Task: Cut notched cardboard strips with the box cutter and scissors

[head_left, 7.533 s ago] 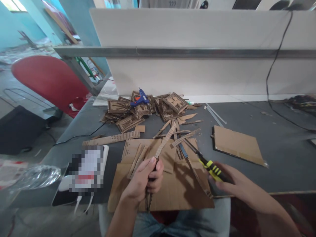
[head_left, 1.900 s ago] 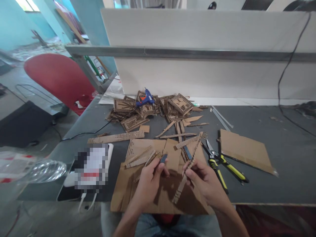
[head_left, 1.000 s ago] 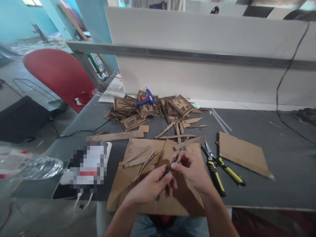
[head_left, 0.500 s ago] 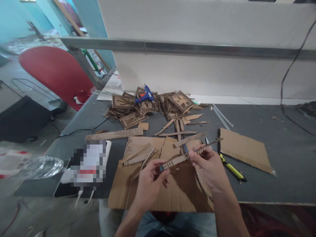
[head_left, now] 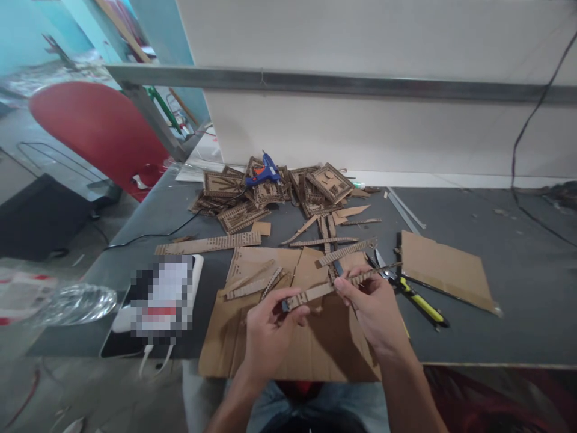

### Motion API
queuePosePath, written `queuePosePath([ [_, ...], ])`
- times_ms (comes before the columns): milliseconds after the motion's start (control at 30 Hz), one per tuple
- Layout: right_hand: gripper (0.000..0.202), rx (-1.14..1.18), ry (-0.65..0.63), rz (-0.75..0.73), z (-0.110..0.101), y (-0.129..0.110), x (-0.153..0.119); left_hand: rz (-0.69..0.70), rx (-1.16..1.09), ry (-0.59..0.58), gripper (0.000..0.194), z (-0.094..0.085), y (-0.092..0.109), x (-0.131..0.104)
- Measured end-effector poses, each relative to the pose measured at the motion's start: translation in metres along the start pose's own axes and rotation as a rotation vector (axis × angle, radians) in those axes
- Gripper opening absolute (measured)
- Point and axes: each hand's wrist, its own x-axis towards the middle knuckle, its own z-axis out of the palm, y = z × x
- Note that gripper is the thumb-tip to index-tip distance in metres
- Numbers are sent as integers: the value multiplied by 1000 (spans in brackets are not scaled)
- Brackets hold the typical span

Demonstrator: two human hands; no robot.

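Note:
Above a brown cardboard sheet (head_left: 225, 343), both hands hold a corrugated cardboard strip (head_left: 318, 293) that slants up to the right. My left hand (head_left: 270, 328) pinches its left end, where a small blue patch shows. The fingers of my right hand (head_left: 372, 310) close on its right part, and a thin ridged length sticks out beyond them; whether this is the same piece I cannot tell. Loose corrugated strips (head_left: 345, 253) lie just behind the hands. To the right of my right hand rest scissors (head_left: 421, 300) with yellow-and-black handles, their blades partly visible.
A blue glue gun (head_left: 265, 170) lies on a pile of small cardboard frames (head_left: 238, 218) at the back. A phone and white power bank (head_left: 197, 270) with cables are on the left. At right sits a flat cardboard piece (head_left: 442, 267). A red chair (head_left: 90, 126) stands beyond the table.
Both hands and the strip have shifted slightly left. More of the scissors now shows beside my right hand. Both hands keep their hold.

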Motion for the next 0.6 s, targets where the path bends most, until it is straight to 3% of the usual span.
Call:
queuePosePath([
  [167, 41, 9, 34, 2, 2, 3, -2, 5, -44, -23, 18, -2, 2, 0],
  [267, 42, 8, 27, 6, 3, 3, -4, -65, -29, 1, 17, -2, 5, -1],
  [400, 39, -9, -2, 7, 2, 1, -6, -163, -40, 24, 21, -2, 7, -2],
  [600, 30, -66, -54, 2, -4, -3, -6, -154, 1, 50, 23, -5, 11, -1],
])
